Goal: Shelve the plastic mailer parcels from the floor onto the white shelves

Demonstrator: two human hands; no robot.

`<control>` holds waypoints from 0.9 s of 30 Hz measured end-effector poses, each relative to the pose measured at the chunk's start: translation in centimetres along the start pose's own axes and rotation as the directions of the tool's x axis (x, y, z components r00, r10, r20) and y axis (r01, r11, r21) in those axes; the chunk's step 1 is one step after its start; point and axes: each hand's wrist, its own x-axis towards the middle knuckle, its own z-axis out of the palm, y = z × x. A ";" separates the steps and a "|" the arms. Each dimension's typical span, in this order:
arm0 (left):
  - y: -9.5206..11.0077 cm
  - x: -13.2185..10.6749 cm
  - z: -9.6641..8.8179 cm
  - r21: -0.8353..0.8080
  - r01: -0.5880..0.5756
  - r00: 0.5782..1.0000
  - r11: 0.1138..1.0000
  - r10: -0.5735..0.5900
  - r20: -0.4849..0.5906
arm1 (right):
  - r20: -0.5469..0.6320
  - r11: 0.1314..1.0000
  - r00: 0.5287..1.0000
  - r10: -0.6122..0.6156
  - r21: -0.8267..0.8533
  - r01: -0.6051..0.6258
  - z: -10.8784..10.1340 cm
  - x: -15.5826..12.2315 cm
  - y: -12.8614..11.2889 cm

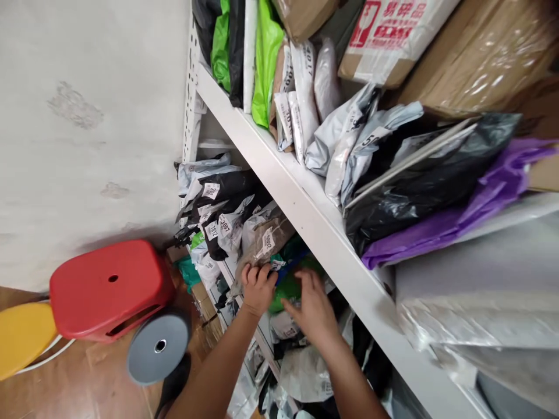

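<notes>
On the lower shelf, my left hand (258, 286) curls its fingers over the front edge of a grey-brown parcel bag (267, 240) with a white number label. My right hand (315, 308) reaches in beside it, thumb and fingers apart, over a bright green parcel bag (286, 290). Its fingertips are partly lost among the bags, so whether they press on the green one is unclear. Between the hands show a blue strip of bag (290, 266) and a small white label. A white parcel bag (283, 326) lies just below the green one.
A white shelf beam (279, 186) crosses diagonally above my hands. The upper shelf holds cartons (484, 58), labelled mailers and a purple bag (437, 227). More labelled bags (222, 227) stand farther left. On the floor are a red stool (105, 291), a grey round seat (151, 361) and a yellow seat (26, 334).
</notes>
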 end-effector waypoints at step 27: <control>8.6 5.4 -9.1 0.188 -0.288 0.631 0.939 0.038 0.775 | -0.412 0.900 0.855 0.314 -0.158 -0.406 6.6 -25.5 5.8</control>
